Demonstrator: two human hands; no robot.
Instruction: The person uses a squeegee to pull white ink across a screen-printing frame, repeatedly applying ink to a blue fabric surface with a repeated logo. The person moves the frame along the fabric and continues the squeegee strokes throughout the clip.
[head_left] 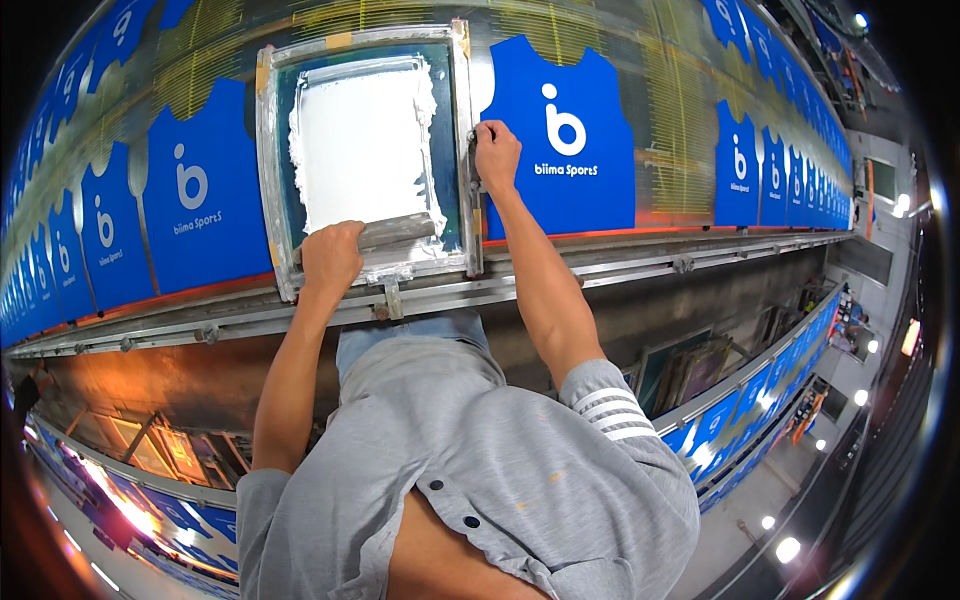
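Note:
A screen-printing frame [266, 150] lies flat on the long table in front of me, its mesh spread with thick white ink [362, 150]. Wrapped round the left end of a grey squeegee [398, 230] is my left hand [333, 258], at the near edge of the ink. My right hand [497, 155] is closed on the frame's right side, near a small dark part mostly hidden by the fingers. Just right of the frame lies a blue sleeveless garment piece [600, 120] with a white print, partly behind my right wrist.
More printed blue pieces [205, 200] line the table on both sides. A metal rail [620, 272] with clamps runs along its near edge. Behind me, another table [745, 375] carries blue pieces, with several frames [690, 372] stacked below the near table's right part.

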